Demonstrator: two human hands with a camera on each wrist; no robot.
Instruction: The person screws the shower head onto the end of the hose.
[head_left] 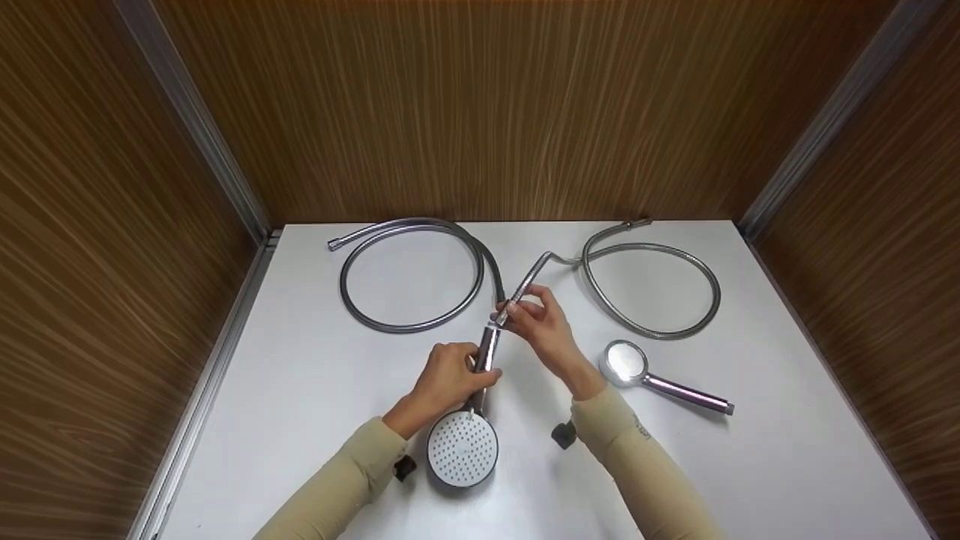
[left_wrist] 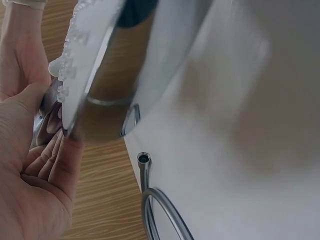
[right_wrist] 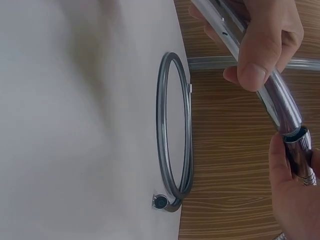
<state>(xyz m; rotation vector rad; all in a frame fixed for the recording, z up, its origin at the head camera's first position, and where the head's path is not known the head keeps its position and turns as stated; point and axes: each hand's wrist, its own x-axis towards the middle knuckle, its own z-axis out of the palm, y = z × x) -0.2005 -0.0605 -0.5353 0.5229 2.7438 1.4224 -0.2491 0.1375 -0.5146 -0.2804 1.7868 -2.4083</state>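
Note:
My left hand [head_left: 446, 379] grips the chrome handle [head_left: 487, 349] of a shower head. Its round white nozzle face [head_left: 463, 448] points up, nearest my body. With thumb and fingers, my right hand [head_left: 550, 337] pinches the end of a metal shower hose [head_left: 531, 277] right at the handle's tip. In the right wrist view the hose nut [right_wrist: 298, 150] stands at the handle's threaded end [right_wrist: 291, 131], tilted to it, with part of its dark mouth showing. In the left wrist view the shower head's chrome rim [left_wrist: 107, 110] hides much of the grip.
A grey hose [head_left: 412, 328] lies coiled at the back left, its other end running behind my right fingers. The held hose's loop [head_left: 709, 307] spreads over the back right. A smaller shower head [head_left: 624, 363] lies right of my right hand. Wood-grain panels [head_left: 480, 112] enclose the white table [head_left: 300, 420].

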